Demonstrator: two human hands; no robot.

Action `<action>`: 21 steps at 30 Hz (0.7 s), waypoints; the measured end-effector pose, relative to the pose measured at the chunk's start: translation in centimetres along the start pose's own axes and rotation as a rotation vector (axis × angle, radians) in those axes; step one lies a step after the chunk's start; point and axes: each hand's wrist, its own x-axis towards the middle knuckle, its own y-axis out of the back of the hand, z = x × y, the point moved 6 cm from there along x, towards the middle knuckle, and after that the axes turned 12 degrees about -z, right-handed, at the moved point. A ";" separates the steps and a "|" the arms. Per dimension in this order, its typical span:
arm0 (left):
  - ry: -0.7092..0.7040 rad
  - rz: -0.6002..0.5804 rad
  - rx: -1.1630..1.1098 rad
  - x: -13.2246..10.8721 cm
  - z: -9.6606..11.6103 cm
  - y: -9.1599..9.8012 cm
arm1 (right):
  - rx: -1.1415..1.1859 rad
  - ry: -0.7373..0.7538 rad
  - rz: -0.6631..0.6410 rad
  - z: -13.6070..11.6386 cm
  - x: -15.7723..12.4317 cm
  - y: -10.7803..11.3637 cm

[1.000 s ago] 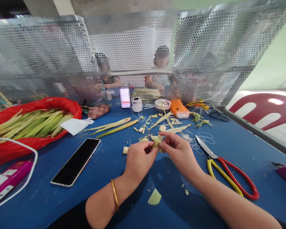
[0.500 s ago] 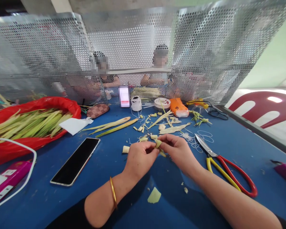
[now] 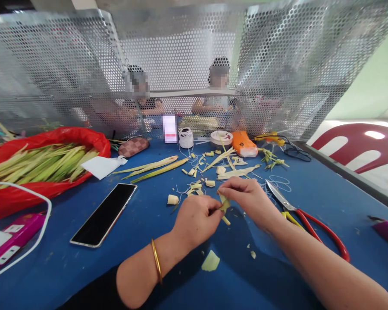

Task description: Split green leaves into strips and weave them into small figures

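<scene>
Between my hands is a small pale-green strip of leaf, pinched from both sides just above the table. My left hand, with a gold bangle at the wrist, grips its lower end between thumb and fingers. The fingertips of my right hand are closed on its upper end. Cut leaf and stalk pieces lie just beyond my hands, and a short pale stalk piece is to the left. A flat green leaf scrap rests nearer to me. Scissors with red and yellow handles lie by my right forearm.
A red bag of long leaves stands at left, near a phone and a purple power strip. Thread, a tape roll and an orange packet line the back, before a perforated metal screen. Two people sit behind it.
Both hands have shifted slightly right with the leaf strip, which now stands more upright between them. My right forearm covers more of the scissors' yellow handle.
</scene>
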 end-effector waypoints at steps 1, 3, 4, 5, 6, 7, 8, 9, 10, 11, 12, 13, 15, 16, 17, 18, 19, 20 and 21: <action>-0.018 -0.026 -0.011 0.0 0.1 -0.1 | -0.014 0.062 0.010 -0.4 0.0 0.0; -0.026 -0.066 -0.072 0.0 0.1 -0.2 | -0.054 0.159 -0.001 -1.1 -0.1 -0.2; -0.019 -0.076 -0.119 0.1 -0.1 -0.2 | -0.068 0.166 -0.016 -1.2 -0.1 -0.4; -0.011 -0.084 -0.173 0.1 -0.2 -0.1 | -0.079 0.149 -0.027 -1.1 0.0 -0.5; -0.002 -0.090 -0.235 0.1 -0.4 -0.1 | -0.090 0.123 -0.030 -1.0 0.0 -0.5; 0.010 -0.095 -0.303 0.2 -0.6 -0.1 | -0.100 0.100 -0.021 -0.8 0.0 -0.4; 0.024 -0.100 -0.366 0.2 -0.8 -0.1 | -0.109 0.084 -0.007 -0.7 0.0 -0.2; 0.041 -0.105 -0.413 0.2 -1.0 -0.2 | -0.119 0.078 0.007 -0.6 0.1 -0.1; 0.062 -0.109 -0.440 0.2 -1.2 -0.2 | -0.127 0.075 0.018 -0.6 0.1 0.0; 0.080 -0.116 -0.446 0.2 -1.3 -0.2 | -0.130 0.074 0.027 -0.6 0.1 0.1; 0.094 -0.129 -0.444 0.2 -1.3 -0.3 | -0.131 0.075 0.032 -0.6 0.0 0.1; 0.104 -0.147 -0.445 0.3 -1.3 -0.4 | -0.130 0.077 0.033 -0.6 0.0 0.1; 0.129 -0.170 -0.508 0.4 -1.5 -0.6 | -0.124 0.077 0.034 -0.5 0.1 0.0; 0.143 -0.169 -0.568 0.5 -1.6 -0.8 | -0.116 0.072 0.035 -0.5 0.1 0.0; 0.152 -0.155 -0.626 0.5 -1.6 -0.9 | -0.106 0.064 0.037 -0.4 0.1 0.0; 0.150 -0.128 -0.668 0.5 -1.7 -0.9 | -0.090 0.053 0.040 -0.3 0.2 0.1; 0.135 -0.097 -0.685 0.5 -1.6 -0.8 | -0.068 0.038 0.040 -0.2 0.3 0.1; 0.107 -0.071 -0.678 0.5 -1.4 -0.7 | -0.036 0.022 0.038 0.0 0.4 0.1; 0.074 -0.053 -0.647 0.5 -1.2 -0.6 | 0.004 0.003 0.032 0.2 0.5 0.1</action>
